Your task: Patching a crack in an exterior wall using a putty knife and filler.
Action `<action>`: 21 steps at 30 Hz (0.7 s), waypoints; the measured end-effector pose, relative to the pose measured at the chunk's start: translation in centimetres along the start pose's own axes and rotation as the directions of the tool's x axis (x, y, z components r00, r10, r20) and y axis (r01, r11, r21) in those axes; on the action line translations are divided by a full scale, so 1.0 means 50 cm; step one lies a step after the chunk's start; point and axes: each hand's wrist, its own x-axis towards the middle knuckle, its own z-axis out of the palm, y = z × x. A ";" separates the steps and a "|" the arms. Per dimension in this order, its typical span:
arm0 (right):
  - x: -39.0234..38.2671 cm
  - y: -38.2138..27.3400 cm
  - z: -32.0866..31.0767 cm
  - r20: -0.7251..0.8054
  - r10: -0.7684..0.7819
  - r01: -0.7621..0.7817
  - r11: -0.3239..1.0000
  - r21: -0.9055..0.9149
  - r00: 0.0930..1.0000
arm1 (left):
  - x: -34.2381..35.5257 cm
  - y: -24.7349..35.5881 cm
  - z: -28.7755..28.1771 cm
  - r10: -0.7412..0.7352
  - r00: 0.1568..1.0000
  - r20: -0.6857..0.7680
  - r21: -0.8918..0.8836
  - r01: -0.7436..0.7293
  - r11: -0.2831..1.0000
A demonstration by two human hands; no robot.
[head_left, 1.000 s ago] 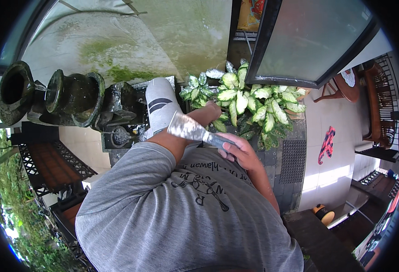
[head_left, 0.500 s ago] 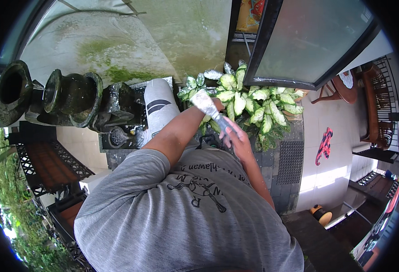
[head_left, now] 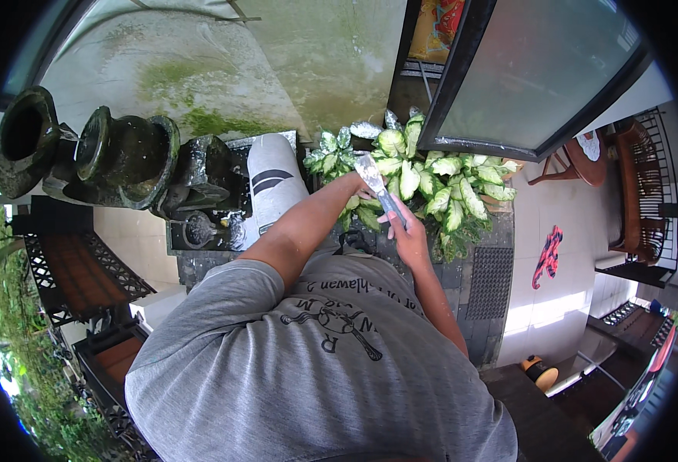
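Observation:
My right hand point(head_left: 408, 231) grips the dark grey handle of a scraper point(head_left: 373, 177). Its flat metal blade, smeared with white, points up and to the left. Behind and beside the blade is my left hand point(head_left: 362, 187), reaching across at the edge of the green-and-white leafy plants point(head_left: 407, 173). The blade and leaves hide most of that hand's fingers, so whether it holds anything does not show. My knee in a light grey trouser leg point(head_left: 275, 171) is raised to the left of my hands.
Stacked dark stone pots point(head_left: 127, 158) stand at the left beside a small basin. A stained wall point(head_left: 200, 69) rises behind. To the right are an open glass door point(head_left: 539, 77), a textured dark mat point(head_left: 491, 281), a red patterned cloth point(head_left: 547, 258) on pale tiles and wooden furniture point(head_left: 639, 181).
The scraper has shifted right and turned, its blade now looking narrower and more upright. My right hand has moved slightly right with it. My left hand stays near the plants.

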 end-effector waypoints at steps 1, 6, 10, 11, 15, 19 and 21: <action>-0.004 0.007 -0.002 0.057 -0.006 0.011 0.996 -0.094 0.998 | 0.006 -0.003 -0.015 -0.015 0.995 0.101 -0.136 0.029 0.990; -0.061 -0.007 -0.028 0.403 -0.042 -0.013 0.991 0.134 0.914 | -0.106 0.109 0.059 -0.131 0.988 0.086 -0.434 0.156 0.887; -0.038 0.019 -0.013 0.165 0.026 -0.066 0.968 0.241 0.986 | -0.109 0.105 0.032 -0.107 0.980 0.170 -0.736 0.199 0.648; -0.026 0.032 -0.009 0.104 0.040 -0.049 0.995 0.090 0.994 | -0.106 0.110 0.028 -0.056 0.969 0.240 -0.763 0.224 0.607; -0.052 0.003 -0.015 0.283 0.002 -0.011 0.999 0.030 0.959 | -0.106 0.132 0.063 -0.128 0.987 0.097 -0.579 0.160 0.799; -0.039 -0.018 -0.037 0.271 -0.011 -0.042 0.981 0.188 0.962 | -0.075 0.118 0.065 -0.160 0.987 0.021 -0.437 0.153 0.887; -0.002 0.021 -0.027 0.098 0.044 -0.049 0.998 0.047 0.994 | -0.047 0.081 0.039 -0.102 0.993 0.053 -0.343 0.114 0.932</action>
